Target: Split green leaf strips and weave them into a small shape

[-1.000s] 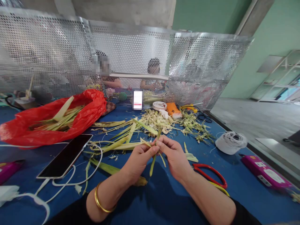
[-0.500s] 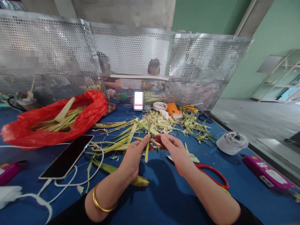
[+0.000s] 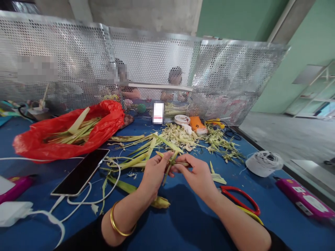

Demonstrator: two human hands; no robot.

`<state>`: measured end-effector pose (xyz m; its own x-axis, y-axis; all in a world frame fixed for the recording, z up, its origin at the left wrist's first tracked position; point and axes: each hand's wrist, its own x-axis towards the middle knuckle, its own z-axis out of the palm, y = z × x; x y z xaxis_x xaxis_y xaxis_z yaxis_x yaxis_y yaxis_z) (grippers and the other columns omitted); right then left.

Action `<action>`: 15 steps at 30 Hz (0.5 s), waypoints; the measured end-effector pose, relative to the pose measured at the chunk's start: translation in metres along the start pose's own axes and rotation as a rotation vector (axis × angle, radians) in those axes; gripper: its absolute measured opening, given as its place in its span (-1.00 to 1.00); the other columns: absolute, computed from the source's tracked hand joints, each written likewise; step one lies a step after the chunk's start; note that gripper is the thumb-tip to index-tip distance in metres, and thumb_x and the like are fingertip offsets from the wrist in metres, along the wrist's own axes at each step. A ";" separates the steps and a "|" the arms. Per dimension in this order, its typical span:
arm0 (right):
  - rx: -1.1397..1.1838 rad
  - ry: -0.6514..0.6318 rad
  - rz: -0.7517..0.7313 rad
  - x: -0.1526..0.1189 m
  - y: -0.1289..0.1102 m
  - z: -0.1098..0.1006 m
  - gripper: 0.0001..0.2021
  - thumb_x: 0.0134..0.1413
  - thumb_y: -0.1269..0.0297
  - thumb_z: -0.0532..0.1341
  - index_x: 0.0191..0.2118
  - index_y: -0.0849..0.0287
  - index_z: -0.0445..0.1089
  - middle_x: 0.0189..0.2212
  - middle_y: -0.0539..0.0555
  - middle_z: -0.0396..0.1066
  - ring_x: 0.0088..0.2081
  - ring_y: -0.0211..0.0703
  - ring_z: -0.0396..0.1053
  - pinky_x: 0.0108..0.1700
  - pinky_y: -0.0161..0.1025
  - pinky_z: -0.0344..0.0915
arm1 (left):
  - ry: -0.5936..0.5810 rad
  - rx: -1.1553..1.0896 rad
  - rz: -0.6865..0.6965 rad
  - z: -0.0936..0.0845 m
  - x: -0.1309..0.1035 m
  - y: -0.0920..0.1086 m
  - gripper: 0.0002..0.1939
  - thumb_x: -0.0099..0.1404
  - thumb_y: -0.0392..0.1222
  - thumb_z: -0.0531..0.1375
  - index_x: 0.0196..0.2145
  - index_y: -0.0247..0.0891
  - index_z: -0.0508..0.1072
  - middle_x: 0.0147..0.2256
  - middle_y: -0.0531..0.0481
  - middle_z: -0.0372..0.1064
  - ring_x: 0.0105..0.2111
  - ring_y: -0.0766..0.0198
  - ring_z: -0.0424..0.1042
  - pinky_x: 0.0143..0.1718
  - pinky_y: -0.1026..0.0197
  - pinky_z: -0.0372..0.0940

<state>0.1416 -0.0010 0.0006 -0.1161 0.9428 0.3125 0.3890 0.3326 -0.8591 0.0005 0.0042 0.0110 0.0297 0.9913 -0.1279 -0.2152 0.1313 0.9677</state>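
Between my hands is a small piece of crossed dried-leaf strips (image 3: 172, 161), greenish and brown, with ends sticking out several ways. My left hand (image 3: 157, 170) pinches it from the left, thumb on top near the crossing. From the right, my right hand (image 3: 192, 169) closes finger and thumb on a brownish strip end of the same piece. Just beyond lie long pale green leaf strips (image 3: 131, 163) on the blue table (image 3: 188, 223). A broad green leaf (image 3: 125, 186) passes under my left wrist. Red-handled scissors (image 3: 244, 198) lie beside my right forearm, their blades hidden.
A red plastic bag (image 3: 31, 146) of leaf strips stands left, behind a phone (image 3: 81, 172) with white cables. Shredded trimmings (image 3: 180, 136) and a tape roll (image 3: 182, 119) lie ahead. String (image 3: 264, 163) and a purple power strip (image 3: 300, 197) are right. People sit behind a perforated screen (image 3: 157, 52).
My right hand has come in and closed on a strip end. The piece has turned, showing its crossing with ends splayed. The whole view has shifted slightly.
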 end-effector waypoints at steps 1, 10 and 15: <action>-0.027 0.009 -0.015 0.000 0.001 0.000 -0.92 0.06 0.26 0.20 -0.39 0.12 0.39 -0.50 -0.02 0.43 -0.45 -0.18 0.35 -0.35 -0.28 0.23 | -0.022 0.014 0.006 0.001 0.000 0.000 -0.56 0.05 0.17 0.24 -0.39 -0.32 0.47 -0.64 0.05 0.37 -0.65 0.34 0.29 -0.53 0.26 0.25; -0.003 0.099 -0.033 -0.003 0.001 0.005 -0.72 0.08 0.33 0.15 -0.05 0.13 0.25 -0.51 -0.04 0.39 -0.44 -0.17 0.35 -0.30 -0.25 0.23 | -0.132 0.310 0.215 -0.004 0.004 -0.012 -0.74 0.15 -0.01 0.18 -0.50 -0.27 0.46 -0.68 0.11 0.29 -0.67 0.35 0.25 -0.58 0.30 0.14; 0.332 -0.017 0.133 0.005 -0.003 0.005 -0.61 -0.11 0.29 0.28 -0.08 0.16 0.33 -0.55 -0.10 0.32 -0.48 -0.23 0.30 -0.36 -0.27 0.25 | -0.164 0.319 0.117 -0.004 0.005 -0.006 -0.69 0.14 0.01 0.18 -0.60 -0.26 0.41 -0.75 0.12 0.21 -0.71 0.36 0.18 -0.57 0.28 0.11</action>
<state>0.1357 0.0024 0.0025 -0.1008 0.9777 0.1843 0.0843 0.1930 -0.9776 -0.0016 0.0086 0.0037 0.1847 0.9828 -0.0014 0.0875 -0.0150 0.9961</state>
